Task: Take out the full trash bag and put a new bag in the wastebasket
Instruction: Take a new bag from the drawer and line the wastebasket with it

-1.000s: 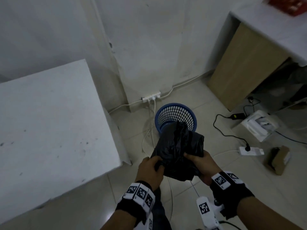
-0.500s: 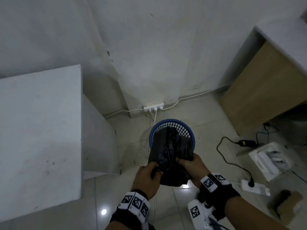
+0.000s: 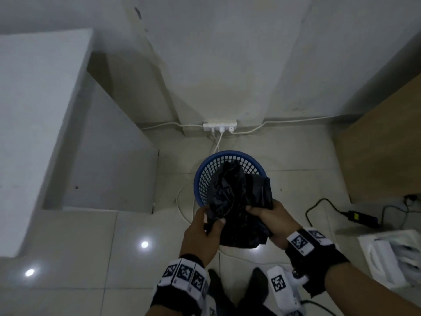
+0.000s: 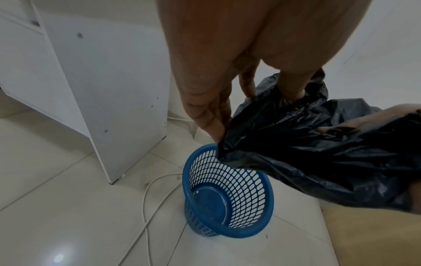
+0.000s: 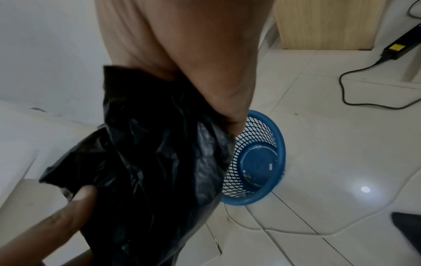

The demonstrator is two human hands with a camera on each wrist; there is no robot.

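Hands, the left hand (image 3: 201, 233) and right hand (image 3: 272, 221), are pinching a crumpled black bag (image 3: 237, 201) just above the empty blue wastebasket (image 4: 227, 201) on the floor, apparently working its mouth open for lining.

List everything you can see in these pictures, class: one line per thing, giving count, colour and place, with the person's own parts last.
Wastebasket: one, blue mesh, on the floor below the power strip, no bag inside.
Trash bag: one, black, held above the basket.
Power strip: one, white, at the wall's foot.
Power adapter: one, black, on the floor at right.
White cabinet: one, left.
Wooden panel: one, tan, right.
White tray: one, at the far right.
Left hand: grips the bag's edge.
Right hand: grips the bag.
Feet: two, in dark socks.
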